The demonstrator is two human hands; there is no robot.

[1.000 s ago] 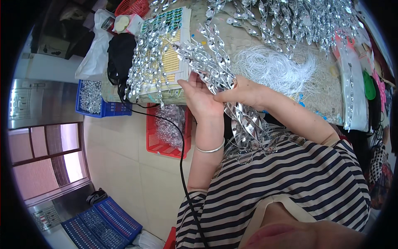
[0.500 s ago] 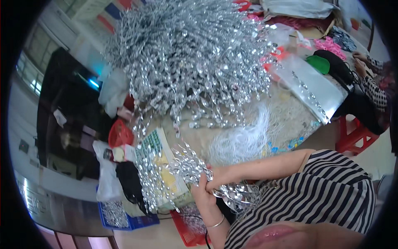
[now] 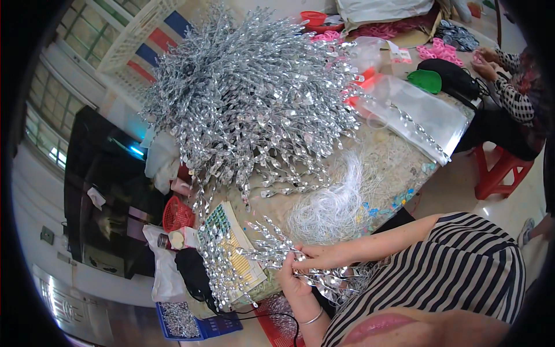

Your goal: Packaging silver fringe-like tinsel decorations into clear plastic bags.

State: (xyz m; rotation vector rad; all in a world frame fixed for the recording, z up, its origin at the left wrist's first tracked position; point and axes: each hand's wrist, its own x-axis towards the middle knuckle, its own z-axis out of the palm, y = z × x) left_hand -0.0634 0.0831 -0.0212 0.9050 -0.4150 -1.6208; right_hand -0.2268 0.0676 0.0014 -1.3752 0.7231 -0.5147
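Note:
My two hands meet at the table's near edge, around a bunch of shiny silver twisted bead-like strands point(image 3: 274, 248). My left hand point(image 3: 293, 280), with a bracelet on its wrist, closes around the bunch from below. Over it, my right hand point(image 3: 321, 257) reaches in from the right, fingers bent and pressed on the same strands. One end of the bunch fans out toward the far left; the rest hangs back toward my striped top. More loose silver strands point(image 3: 222, 266) drape over a printed sheet point(image 3: 250, 263) just left of my hands.
A big heap of silver strands point(image 3: 254, 98) covers the far table. White thread point(image 3: 332, 208) lies tangled nearer me. Clear plastic bags point(image 3: 416, 110) and a green scoop-like piece point(image 3: 425, 81) sit to the right. A co-worker's hands point(image 3: 485, 66) handle something pink. Blue point(image 3: 214, 327) and red baskets point(image 3: 272, 324) stand below.
The whole view has shifted, so the far heap and table show lower and more of the back wall is seen. Both hands keep hold of the bunch, the right one's fingers slightly shifted.

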